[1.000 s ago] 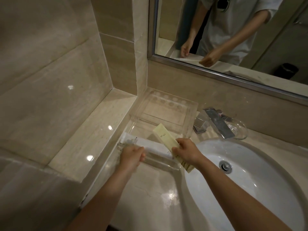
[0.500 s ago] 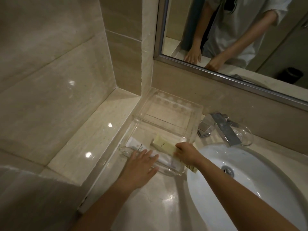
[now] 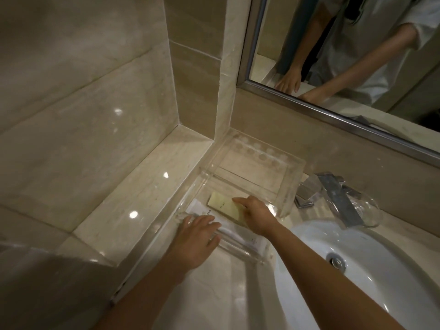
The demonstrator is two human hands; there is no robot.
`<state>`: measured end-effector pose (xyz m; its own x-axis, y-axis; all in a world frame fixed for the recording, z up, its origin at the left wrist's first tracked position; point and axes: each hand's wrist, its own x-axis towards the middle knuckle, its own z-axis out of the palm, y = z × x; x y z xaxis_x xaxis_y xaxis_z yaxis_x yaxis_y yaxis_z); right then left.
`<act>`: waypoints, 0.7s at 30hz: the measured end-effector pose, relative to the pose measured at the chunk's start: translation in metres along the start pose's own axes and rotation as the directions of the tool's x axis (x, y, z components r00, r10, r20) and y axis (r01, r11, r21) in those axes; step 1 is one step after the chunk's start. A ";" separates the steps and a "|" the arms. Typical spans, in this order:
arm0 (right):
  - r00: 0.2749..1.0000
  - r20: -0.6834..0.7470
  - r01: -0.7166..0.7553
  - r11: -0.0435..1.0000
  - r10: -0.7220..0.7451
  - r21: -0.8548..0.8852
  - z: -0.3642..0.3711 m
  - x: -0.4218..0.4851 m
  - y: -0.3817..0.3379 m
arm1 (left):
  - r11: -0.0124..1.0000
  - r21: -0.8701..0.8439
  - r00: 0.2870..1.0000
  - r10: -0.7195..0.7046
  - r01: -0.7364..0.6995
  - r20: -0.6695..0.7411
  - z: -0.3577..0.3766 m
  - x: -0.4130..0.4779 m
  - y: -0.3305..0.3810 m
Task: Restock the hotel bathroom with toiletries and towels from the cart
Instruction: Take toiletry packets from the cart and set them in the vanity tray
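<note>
A clear acrylic tray (image 3: 289, 179) stands on the marble counter against the wall, left of the sink. In its near part lie a long white packet (image 3: 240, 234) and a pale yellow packet (image 3: 222, 204). My left hand (image 3: 198, 236) rests flat with straight fingers on the white packet's left end and the tray's front rim. Over the yellow packet's right end lies my right hand (image 3: 256, 214), its fingers stretched along the packet's far edge; whether they pinch it is hidden.
A white basin (image 3: 381, 270) with a metal drain fills the lower right. A chrome tap (image 3: 333, 194) and a clear glass (image 3: 367, 210) stand behind it. A raised marble ledge (image 3: 142, 186) runs along the left. The mirror (image 3: 357, 55) reflects a person's arms.
The white and yellow packets went down into the tray. My left hand let go of the white packet and now lies flat on it. My right hand slid forward along the yellow packet.
</note>
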<state>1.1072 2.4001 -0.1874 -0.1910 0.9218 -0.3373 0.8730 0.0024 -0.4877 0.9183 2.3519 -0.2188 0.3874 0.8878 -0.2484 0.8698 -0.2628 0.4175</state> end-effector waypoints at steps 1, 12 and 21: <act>1.000 0.026 0.006 1.000 -0.006 -0.019 0.005 0.003 0.001 | 1.000 -0.014 1.000 -0.009 0.009 0.010 0.000 0.001 0.000; 0.999 0.013 -0.026 0.981 0.029 -0.191 0.016 -0.004 0.013 | 0.994 -0.093 0.997 -0.061 0.065 0.046 0.001 0.000 0.009; 0.998 0.017 0.055 0.998 -0.055 -0.015 -0.018 -0.056 0.010 | 0.826 -0.517 0.973 -0.225 0.223 0.059 -0.027 -0.062 0.043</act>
<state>1.1346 2.3549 -0.1588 -0.2466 0.9134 -0.3239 0.8678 0.0593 -0.4933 0.9235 2.2961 -0.1625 0.1992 0.9001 -0.3875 0.6471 0.1762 0.7418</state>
